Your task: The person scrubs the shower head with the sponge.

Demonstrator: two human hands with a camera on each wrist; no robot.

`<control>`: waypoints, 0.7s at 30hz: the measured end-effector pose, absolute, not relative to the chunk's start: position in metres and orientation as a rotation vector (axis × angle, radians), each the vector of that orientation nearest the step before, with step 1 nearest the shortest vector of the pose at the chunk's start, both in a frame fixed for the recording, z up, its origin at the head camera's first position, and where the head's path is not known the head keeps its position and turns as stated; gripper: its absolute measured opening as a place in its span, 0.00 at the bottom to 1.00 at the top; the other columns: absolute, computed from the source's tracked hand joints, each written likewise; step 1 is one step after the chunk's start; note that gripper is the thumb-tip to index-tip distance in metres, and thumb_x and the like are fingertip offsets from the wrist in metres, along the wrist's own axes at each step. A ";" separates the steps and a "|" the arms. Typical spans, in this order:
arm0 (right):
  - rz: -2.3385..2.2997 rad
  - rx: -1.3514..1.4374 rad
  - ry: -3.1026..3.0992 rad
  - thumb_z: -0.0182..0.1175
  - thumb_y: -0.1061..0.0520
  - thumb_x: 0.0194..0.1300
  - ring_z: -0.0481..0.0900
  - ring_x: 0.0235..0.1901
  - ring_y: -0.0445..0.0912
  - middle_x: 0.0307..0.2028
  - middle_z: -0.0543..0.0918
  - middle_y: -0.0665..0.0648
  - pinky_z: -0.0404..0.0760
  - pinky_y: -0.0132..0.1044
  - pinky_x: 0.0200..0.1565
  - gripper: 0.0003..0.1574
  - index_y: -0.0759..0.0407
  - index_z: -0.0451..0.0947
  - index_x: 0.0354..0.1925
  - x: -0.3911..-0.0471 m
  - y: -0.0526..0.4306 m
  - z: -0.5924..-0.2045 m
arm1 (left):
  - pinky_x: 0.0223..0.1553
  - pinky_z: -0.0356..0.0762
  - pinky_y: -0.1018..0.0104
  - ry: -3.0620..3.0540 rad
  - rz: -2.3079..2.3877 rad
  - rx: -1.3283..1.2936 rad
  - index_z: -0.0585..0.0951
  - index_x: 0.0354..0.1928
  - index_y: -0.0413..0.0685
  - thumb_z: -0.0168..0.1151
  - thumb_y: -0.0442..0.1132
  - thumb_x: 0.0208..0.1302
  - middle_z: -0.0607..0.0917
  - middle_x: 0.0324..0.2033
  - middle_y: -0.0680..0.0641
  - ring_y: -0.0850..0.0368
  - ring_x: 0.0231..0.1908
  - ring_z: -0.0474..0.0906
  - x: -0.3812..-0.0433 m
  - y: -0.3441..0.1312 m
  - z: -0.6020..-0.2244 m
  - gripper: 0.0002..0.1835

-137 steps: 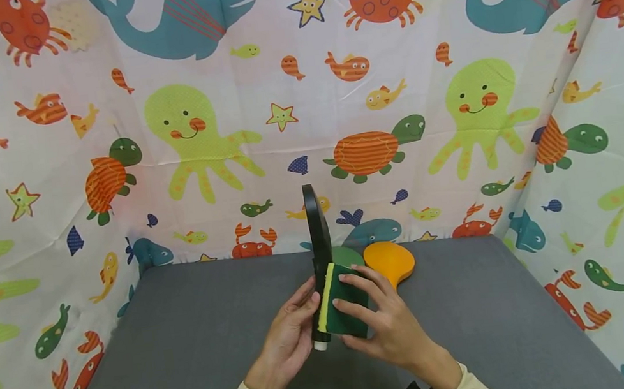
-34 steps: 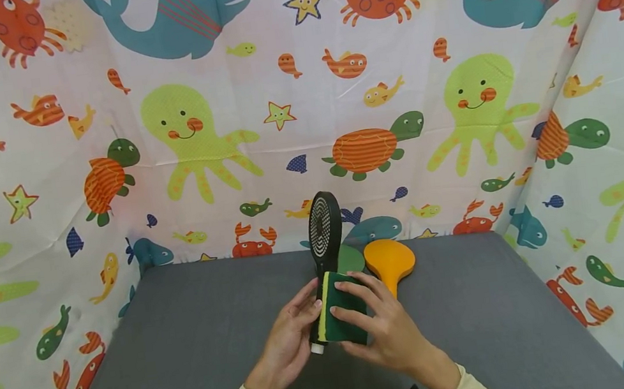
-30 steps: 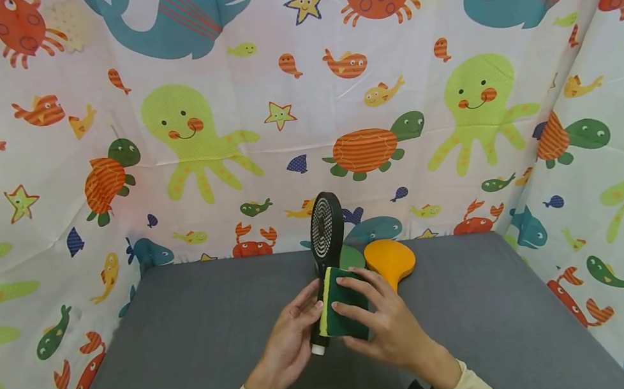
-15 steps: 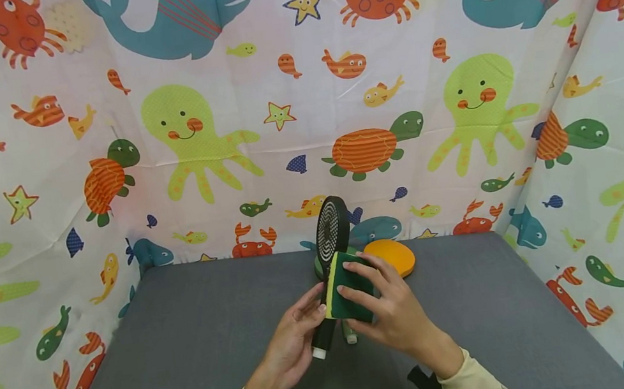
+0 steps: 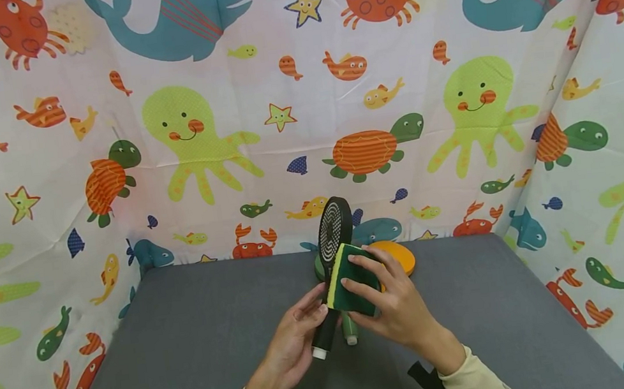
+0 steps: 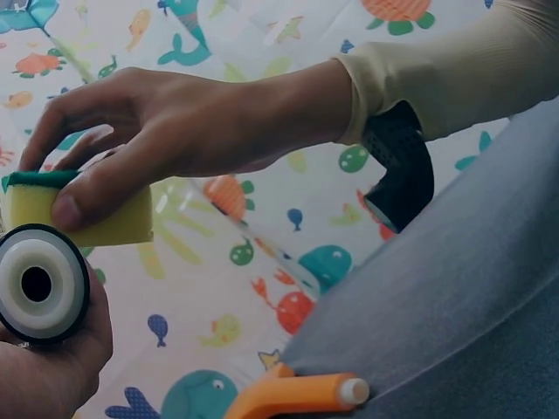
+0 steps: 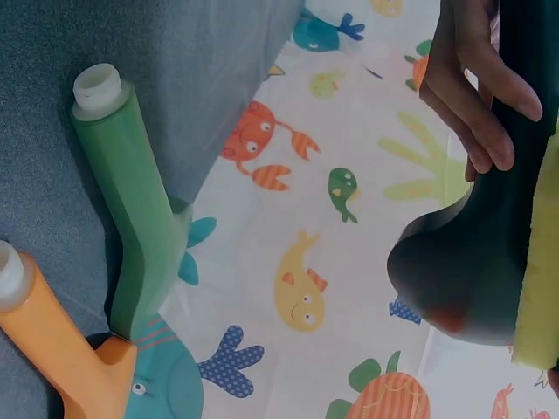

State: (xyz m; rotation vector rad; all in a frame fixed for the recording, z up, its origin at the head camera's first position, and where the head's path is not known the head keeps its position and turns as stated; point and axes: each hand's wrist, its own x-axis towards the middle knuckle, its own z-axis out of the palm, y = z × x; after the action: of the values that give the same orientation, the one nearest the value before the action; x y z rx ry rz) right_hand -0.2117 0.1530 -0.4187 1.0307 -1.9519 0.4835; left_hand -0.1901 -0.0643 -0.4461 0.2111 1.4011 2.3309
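Note:
My left hand (image 5: 292, 339) grips the handle of a black shower head (image 5: 332, 234), held upright and leaning right over the grey table (image 5: 189, 337). My right hand (image 5: 397, 310) pinches a green and yellow sponge (image 5: 350, 272) and presses its yellow side against the shower head just below the round spray face. In the left wrist view the white-ringed handle end (image 6: 39, 284) sits in my palm, with the sponge (image 6: 96, 223) right above it. The right wrist view shows the shower head's dark back (image 7: 472, 262), with my left hand's fingers (image 7: 476, 96) on it.
A green shower head (image 5: 350, 331) and an orange one (image 5: 398, 255) lie on the table behind my hands, near the back edge; both also show in the right wrist view, the green one (image 7: 131, 218) and the orange one (image 7: 52, 349). Printed sea-animal cloth (image 5: 110, 147) walls three sides.
The black shower head has tilted to the right and turned its spray face more toward me. My right hand has slid the sponge up from the handle toward the head.

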 end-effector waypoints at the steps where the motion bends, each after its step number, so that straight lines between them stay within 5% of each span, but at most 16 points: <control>1: 0.489 1.030 -1.957 0.59 0.35 0.65 0.67 0.63 0.63 0.61 0.75 0.62 0.73 0.57 0.60 0.26 0.48 0.82 0.52 -0.211 0.153 -0.419 | 0.55 0.77 0.67 1.408 2.331 0.211 0.60 0.75 0.46 0.57 0.39 0.71 0.77 0.49 0.51 0.58 0.47 0.81 -0.190 -0.065 -0.446 0.32; 8: 0.533 1.057 -1.975 0.55 0.34 0.66 0.69 0.62 0.62 0.61 0.76 0.61 0.81 0.57 0.50 0.26 0.47 0.82 0.52 -0.204 0.149 -0.426 | 0.57 0.75 0.66 1.444 2.336 0.204 0.61 0.74 0.50 0.57 0.40 0.71 0.76 0.51 0.53 0.59 0.52 0.76 -0.193 -0.067 -0.445 0.32; 21: 0.590 1.134 -1.979 0.61 0.36 0.64 0.70 0.62 0.59 0.62 0.75 0.60 0.78 0.58 0.54 0.25 0.45 0.81 0.54 -0.183 0.136 -0.441 | 0.56 0.77 0.64 1.410 2.375 0.228 0.60 0.75 0.51 0.55 0.38 0.72 0.75 0.59 0.52 0.60 0.57 0.75 -0.198 -0.070 -0.448 0.31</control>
State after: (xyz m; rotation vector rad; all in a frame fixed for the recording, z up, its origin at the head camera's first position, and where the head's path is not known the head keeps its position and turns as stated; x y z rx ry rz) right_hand -0.1825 0.1360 -0.4414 1.1335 -1.9788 0.5904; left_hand -0.1982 -0.0700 -0.4477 0.2284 1.4097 2.3754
